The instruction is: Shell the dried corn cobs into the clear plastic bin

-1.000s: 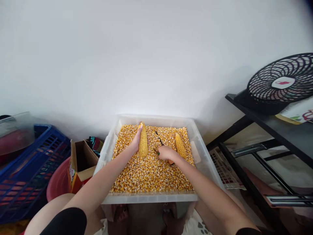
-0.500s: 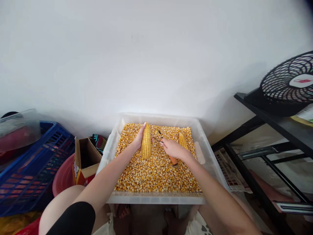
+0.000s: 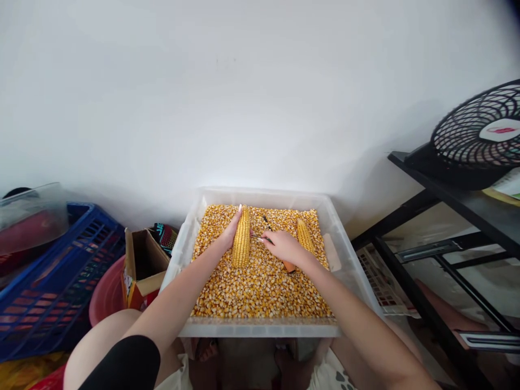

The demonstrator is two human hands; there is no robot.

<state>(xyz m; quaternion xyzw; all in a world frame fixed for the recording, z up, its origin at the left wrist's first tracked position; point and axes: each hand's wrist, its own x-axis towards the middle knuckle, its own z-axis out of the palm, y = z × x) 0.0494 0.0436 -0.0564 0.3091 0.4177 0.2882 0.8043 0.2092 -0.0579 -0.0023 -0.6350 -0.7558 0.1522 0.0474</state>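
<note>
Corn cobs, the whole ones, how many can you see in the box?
2. One corn cob is held by the left hand near the middle of the clear box. The other corn cob lies on the loose kernels behind the right hand. More may be buried.

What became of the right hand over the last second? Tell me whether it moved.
Yes. The right hand and its tool tip have closed in toward the corn cob held by the left hand, judged against the bin.
</note>
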